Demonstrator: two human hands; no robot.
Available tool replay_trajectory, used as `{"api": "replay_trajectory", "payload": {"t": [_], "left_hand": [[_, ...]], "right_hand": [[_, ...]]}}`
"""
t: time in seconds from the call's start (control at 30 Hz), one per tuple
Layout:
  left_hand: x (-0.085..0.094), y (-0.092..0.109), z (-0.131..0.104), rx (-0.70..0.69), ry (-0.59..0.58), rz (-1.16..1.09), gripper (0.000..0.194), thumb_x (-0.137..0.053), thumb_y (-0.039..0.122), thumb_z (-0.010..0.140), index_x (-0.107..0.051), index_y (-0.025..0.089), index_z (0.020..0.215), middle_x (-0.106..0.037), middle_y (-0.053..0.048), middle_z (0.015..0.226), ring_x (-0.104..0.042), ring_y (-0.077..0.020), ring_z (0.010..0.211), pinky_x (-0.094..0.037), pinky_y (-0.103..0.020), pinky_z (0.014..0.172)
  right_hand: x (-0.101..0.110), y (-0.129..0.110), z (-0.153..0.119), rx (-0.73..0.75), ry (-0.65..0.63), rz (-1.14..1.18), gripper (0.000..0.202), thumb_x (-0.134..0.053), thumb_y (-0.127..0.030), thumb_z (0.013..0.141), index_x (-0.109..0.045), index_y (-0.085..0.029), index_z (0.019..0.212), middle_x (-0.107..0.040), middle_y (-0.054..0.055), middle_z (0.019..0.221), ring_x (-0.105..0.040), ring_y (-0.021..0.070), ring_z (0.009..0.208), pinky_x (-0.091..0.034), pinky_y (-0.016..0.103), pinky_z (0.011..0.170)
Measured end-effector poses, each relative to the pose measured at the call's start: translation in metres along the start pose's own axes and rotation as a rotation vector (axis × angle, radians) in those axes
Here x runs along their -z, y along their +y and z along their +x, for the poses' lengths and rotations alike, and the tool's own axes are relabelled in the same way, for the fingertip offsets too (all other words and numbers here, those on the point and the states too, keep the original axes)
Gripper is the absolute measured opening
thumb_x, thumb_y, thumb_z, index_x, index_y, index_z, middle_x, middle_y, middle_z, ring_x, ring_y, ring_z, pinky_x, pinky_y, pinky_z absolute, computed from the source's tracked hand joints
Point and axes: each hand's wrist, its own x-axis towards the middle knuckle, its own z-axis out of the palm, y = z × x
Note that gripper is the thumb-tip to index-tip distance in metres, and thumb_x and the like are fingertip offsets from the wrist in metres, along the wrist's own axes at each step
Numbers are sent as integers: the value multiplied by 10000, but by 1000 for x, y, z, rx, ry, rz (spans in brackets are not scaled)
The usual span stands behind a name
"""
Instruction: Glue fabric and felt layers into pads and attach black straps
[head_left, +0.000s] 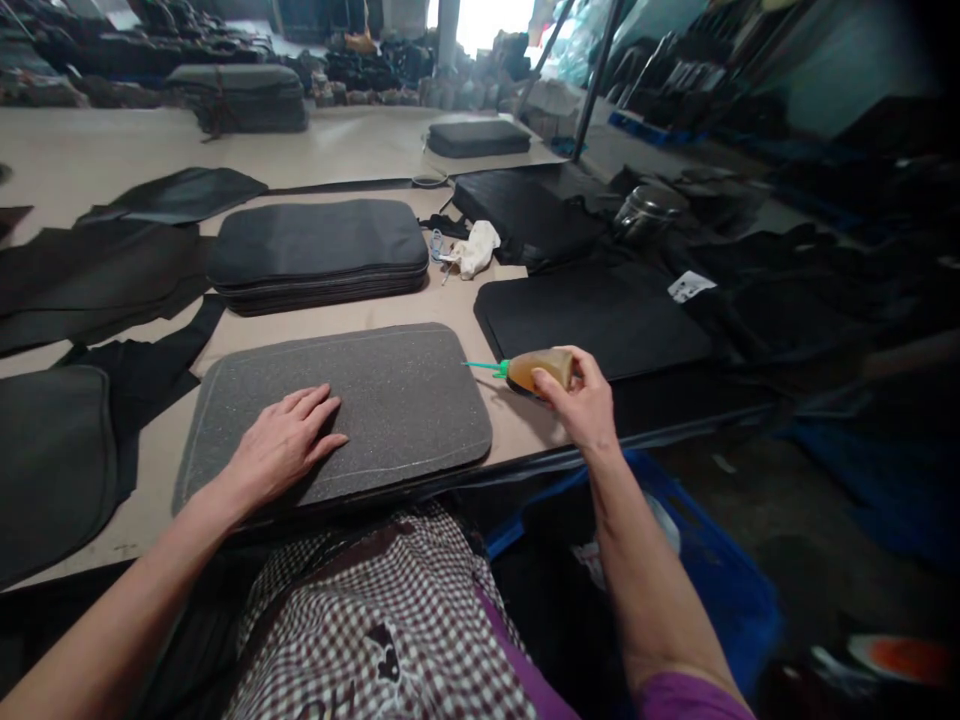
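A grey foam panel (397, 400) with rounded corners lies before me, a pale line running along inside its edge. My left hand (289, 440) rests flat on its left half, fingers stretched out. In my right hand (585, 400) is a squeeze bottle (536, 371) of amber liquid, held on its side. Its thin green nozzle points left, and the tip is at the panel's right edge; whether it touches I cannot tell. Behind the panel sits a stack of dark rounded panels (319, 250).
Black sheets (592, 320) lie to the right, dark cut pieces (97, 270) to the left. A crumpled white cloth (476, 250) is beside the stack. A metal canister (649, 210) stands at the back right. Below the table edge is a blue crate (720, 560).
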Motion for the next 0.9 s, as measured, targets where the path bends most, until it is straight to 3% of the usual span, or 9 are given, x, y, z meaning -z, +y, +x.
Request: {"api": "replay_trajectory", "payload": {"t": [0.1,0.2,0.3,0.4,0.53,0.67,0.77,0.83,0.9], "left_hand": [[3,2,-2,4,3,-3,635,-407,616,1032,-525,214,1508,-435,-139,1639,-420,-360,1489,-442,-551,1151],[4,3,-3,3,13,-12,619,-429,607,1029,-534,222,1501,-444,-138,1634,-427,-361,1485,-442,-552,1150],[2,2,-3,-3,30,-30,604,-446,602,1026,-541,235,1496,-441,-132,1636,-423,-361,1491,-441,-554,1152],[-1,0,-2,-2,39,-63,600,-452,606,1026,-533,248,1501,-440,-128,1638,-417,-361,1493,-430,-561,1162],[4,1,-4,0,52,-147,568,-477,591,1032,-548,243,1476,-463,-133,1619,-417,-351,1489,-404,-555,1188],[17,-2,-11,0,111,-366,417,-486,466,1065,-591,242,1401,-545,-111,1550,-488,-265,1440,-420,-472,1201],[26,-23,-26,71,214,-460,342,-492,384,1069,-603,253,1366,-611,-93,1471,-550,-228,1373,-453,-426,1174],[32,-46,-45,165,266,-430,316,-512,359,1059,-613,248,1337,-653,-93,1398,-580,-234,1327,-469,-431,1151],[36,-71,-69,296,286,-358,298,-527,340,1047,-620,241,1311,-675,-93,1338,-603,-241,1276,-491,-432,1110]], "right_hand": [[19,-2,-5,-94,-83,77,610,-767,-569,812,-597,-230,1289,-686,71,1150,-694,244,926,-613,354,696],[35,-2,-7,-133,-184,84,569,-805,-526,789,-641,-226,1244,-693,63,1144,-695,248,971,-613,357,752],[40,0,-1,-137,-102,67,543,-826,-502,763,-645,-225,1194,-684,58,1132,-691,255,995,-618,372,779],[29,-5,13,-146,27,170,583,-799,-499,760,-554,-268,1237,-658,45,1156,-704,257,953,-631,383,701],[-6,-21,50,-153,-119,403,535,-646,-475,863,-446,-310,1331,-607,100,1384,-710,277,1061,-630,466,830],[-59,-21,107,-191,-211,640,450,-526,-467,878,-569,-242,1265,-591,195,1426,-663,346,1186,-600,504,844],[-110,-11,152,-245,-234,731,402,-531,-442,861,-615,-235,1195,-605,220,1380,-674,365,1153,-582,508,759],[-140,-8,173,-272,-267,731,333,-625,-353,810,-623,-257,1128,-601,209,1387,-674,348,1146,-575,494,761],[-163,-8,186,-314,-307,734,399,-733,-229,709,-609,-281,1084,-610,177,1381,-686,320,1108,-577,480,794]]}}
